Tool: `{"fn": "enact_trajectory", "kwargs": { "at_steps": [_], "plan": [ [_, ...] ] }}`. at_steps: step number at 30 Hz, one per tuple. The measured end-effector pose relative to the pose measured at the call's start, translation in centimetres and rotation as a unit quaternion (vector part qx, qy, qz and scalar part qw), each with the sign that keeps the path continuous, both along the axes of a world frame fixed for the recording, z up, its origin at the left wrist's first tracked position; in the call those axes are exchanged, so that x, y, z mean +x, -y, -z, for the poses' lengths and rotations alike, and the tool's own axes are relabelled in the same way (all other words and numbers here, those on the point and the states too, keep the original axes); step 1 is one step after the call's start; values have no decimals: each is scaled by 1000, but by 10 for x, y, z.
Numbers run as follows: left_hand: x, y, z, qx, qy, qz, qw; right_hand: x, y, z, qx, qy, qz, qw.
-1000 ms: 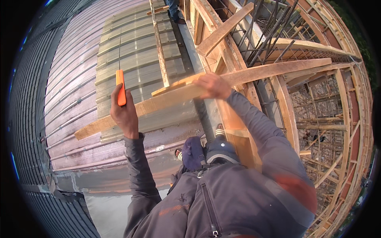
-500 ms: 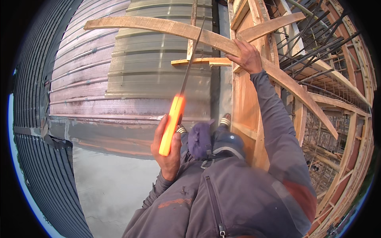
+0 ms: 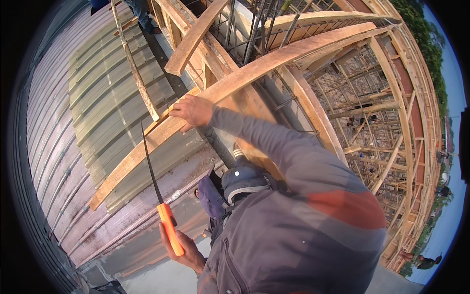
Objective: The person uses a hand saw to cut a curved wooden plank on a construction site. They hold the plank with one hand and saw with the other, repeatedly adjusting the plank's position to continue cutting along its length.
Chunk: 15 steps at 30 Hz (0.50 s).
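My left hand [image 3: 188, 252] is closed around the orange handle of a handsaw [image 3: 169, 229]. The thin dark blade points away from me, its tip end crossing a long wooden plank [image 3: 274, 61]; whether the teeth touch the wood I cannot tell. My right hand [image 3: 195, 110] grips that plank from above, to the right of the blade, fingers bent over its edge. The plank runs from the lower left, over the metal roofing, to the upper right, where it lies over the timber formwork [image 3: 252, 110].
A shorter board [image 3: 188, 44] rests ahead on the formwork. A thin wooden pole [image 3: 131, 56] lies across the ribbed roofing [image 3: 98, 83]. Upright steel bars [image 3: 254, 32] stand at the formwork. On the right, timber framing [image 3: 404, 112] surrounds a deep drop. Another person's legs [image 3: 142, 14] show at the far left.
The view has turned to the right. The plank's left end has swung nearer to me, and the saw has come down so its blade crosses the plank. Both hands keep their holds.
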State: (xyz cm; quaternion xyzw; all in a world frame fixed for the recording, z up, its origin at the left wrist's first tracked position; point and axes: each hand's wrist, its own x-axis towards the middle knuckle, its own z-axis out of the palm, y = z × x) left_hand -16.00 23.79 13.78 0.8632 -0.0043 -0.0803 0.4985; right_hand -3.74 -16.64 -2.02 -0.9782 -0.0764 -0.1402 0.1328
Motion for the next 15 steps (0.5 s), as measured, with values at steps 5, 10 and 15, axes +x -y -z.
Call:
{"fn": "enact_trajectory", "kwargs": {
  "at_steps": [5,10,15],
  "plan": [
    [-18,0,-18,-60,-30,-47,997,1,-12,1,-13,13,-22,1000],
    [-31,19,-40,-82,-27,-75,993,-4,-2,-31,54,18,6,998],
    [-50,18,-51,-103,9,-55,993,8,-2,-28,52,33,6,998]
  ]
}}
